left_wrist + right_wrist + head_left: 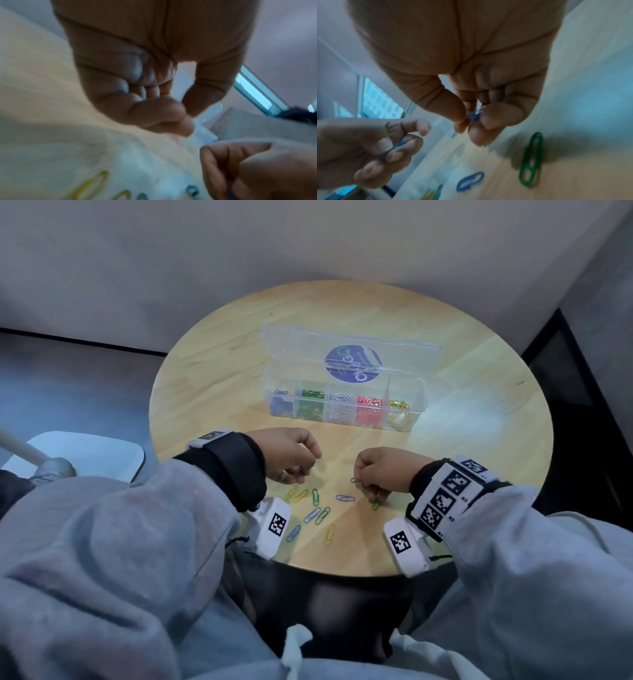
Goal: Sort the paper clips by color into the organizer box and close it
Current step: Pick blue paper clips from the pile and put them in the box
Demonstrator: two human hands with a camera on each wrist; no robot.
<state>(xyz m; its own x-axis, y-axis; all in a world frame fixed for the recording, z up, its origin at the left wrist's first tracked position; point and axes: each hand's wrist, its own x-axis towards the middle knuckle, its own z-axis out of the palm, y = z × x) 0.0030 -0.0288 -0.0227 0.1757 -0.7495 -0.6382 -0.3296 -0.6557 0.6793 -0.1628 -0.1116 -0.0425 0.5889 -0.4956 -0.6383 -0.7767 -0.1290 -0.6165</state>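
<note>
Left hand: the left hand [287,454], left of centre in the head view, was seen curled, a blue clip [393,149] pinched in its fingers.
Right hand: the right hand [380,474], right of centre, was closed on a small blue clip [473,115].
Organizer box: the organizer box [342,402] was placed above the hands, lid open, clips sorted by color inside.
Loose clips: loose clips [317,510] were scattered below the hands on the table [479,440].

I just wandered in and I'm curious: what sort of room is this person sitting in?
Probably a plain corner of an office or study room. A small round wooden table stands close to bare grey walls, with a clear organizer box of paper clips on it.
</note>
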